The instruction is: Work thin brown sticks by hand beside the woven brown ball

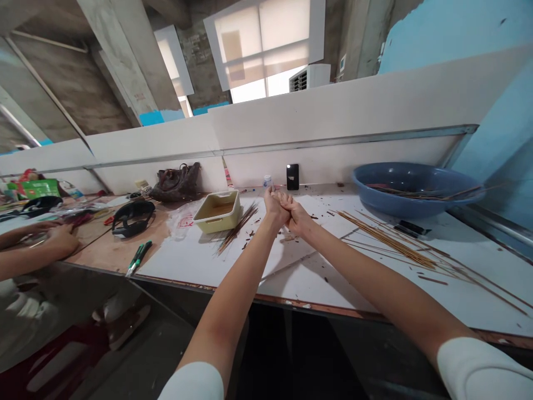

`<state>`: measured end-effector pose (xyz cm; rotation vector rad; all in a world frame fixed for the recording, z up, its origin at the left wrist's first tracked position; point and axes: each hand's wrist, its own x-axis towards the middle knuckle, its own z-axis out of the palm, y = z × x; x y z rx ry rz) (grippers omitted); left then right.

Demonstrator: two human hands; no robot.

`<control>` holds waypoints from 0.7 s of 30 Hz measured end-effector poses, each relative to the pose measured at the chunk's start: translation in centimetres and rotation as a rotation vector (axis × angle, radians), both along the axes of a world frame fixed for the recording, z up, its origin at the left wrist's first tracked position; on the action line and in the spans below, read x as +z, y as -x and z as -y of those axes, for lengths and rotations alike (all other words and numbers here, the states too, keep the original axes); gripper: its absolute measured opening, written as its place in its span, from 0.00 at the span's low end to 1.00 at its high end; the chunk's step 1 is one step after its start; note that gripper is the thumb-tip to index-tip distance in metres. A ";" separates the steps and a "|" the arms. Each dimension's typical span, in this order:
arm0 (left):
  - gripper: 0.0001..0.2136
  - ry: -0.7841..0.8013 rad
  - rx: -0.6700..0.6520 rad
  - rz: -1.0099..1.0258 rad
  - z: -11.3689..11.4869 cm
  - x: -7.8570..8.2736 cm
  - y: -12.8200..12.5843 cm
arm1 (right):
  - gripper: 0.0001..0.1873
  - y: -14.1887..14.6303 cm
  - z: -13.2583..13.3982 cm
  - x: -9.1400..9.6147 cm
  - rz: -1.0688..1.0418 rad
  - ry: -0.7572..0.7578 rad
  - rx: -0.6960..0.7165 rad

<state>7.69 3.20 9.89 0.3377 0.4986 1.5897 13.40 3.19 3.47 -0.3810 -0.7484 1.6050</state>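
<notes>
Fingers (283,201) clasped, just beside bamboo sticks (238,228)

Plain white short sleeves (478,372); forearms (375,283) and hands (287,211) bare

**Hands Locked Together, Dead Centre!**

Here we go, the left hand (275,206) and the right hand (296,218) are pressed together out in the middle, fingers (281,196) curled tight against each other! The bare left forearm (235,283) drives in from the near left, the bare right forearm (370,280) sweeps in from the near right, a white left sleeve (192,383) and white right sleeve (478,371) just showing at the near edge!
</notes>
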 end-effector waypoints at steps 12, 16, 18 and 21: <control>0.20 -0.221 -0.174 -0.427 1.6 -1.6 -0.2 | 0.34 -3.1 -1.2 1.9 0.424 -0.191 -0.285; 0.14 -0.194 -0.372 -0.647 2.9 -3.5 3.0 | 0.37 -8.0 -0.6 -0.3 0.901 -0.524 -0.537; 0.15 -0.151 -0.511 -0.733 3.5 -4.6 4.5 | 0.37 -10.1 0.2 -2.0 1.110 -0.787 -0.689; 0.24 -0.071 -0.654 -0.809 4.3 -6.3 5.3 | 0.31 -12.1 1.4 -4.2 1.255 -1.169 -0.802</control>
